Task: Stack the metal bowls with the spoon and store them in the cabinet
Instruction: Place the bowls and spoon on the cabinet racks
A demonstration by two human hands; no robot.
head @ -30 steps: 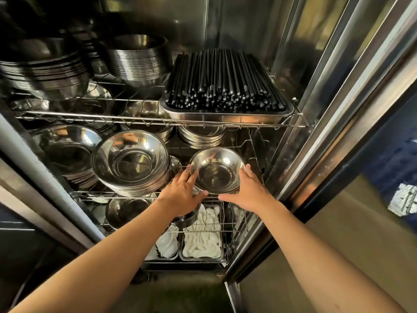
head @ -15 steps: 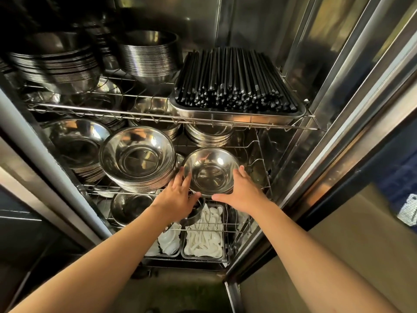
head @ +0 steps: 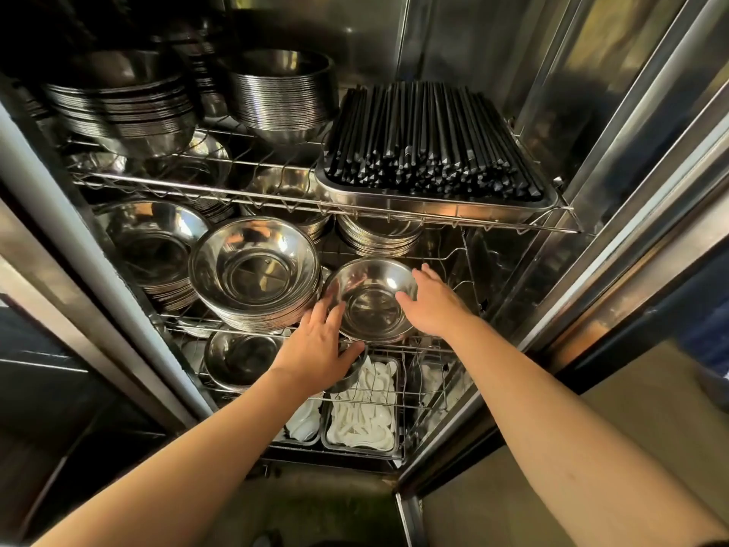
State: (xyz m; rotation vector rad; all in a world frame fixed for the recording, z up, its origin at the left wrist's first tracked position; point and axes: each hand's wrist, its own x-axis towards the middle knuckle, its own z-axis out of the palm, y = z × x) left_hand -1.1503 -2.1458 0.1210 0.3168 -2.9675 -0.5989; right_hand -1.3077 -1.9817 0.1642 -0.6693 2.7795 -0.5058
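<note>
Bowls crowd the steel cabinet point(head: 615, 124) I am reaching into. My left hand point(head: 315, 345) and right hand point(head: 432, 305) both sit on a small metal bowl point(head: 371, 300) at the front of the middle wire shelf point(head: 453, 270). My left fingers are spread and curled against its near-left rim; my right fingers are spread over its right rim, thumb on the inner edge. Both hands cup the bowl rather than closing fully round it, and I cannot tell whether it rests on the wire or is held just above it.

Just to the left, touching or nearly touching the bowl, stands a tall stack of larger bowls point(head: 254, 276), and my left fingertips lie between the two. Farther left is another bowl stack point(head: 154, 246), and behind are more stacks point(head: 378, 238) under the shelf above. That upper wire shelf point(head: 276, 199) overhangs the bowl closely and carries a steel tray point(head: 442, 205) packed with black chopsticks point(head: 426, 140), beside deep stacks of bowls point(head: 282, 96) and a further stack point(head: 122, 108).

Below my hands, the bottom rack point(head: 394, 404) holds trays of white spoons point(head: 363, 412), a single bowl point(head: 240, 357) at left, and a small dark cup point(head: 351, 373) under my left palm. I see no spoon in the bowl.
</note>
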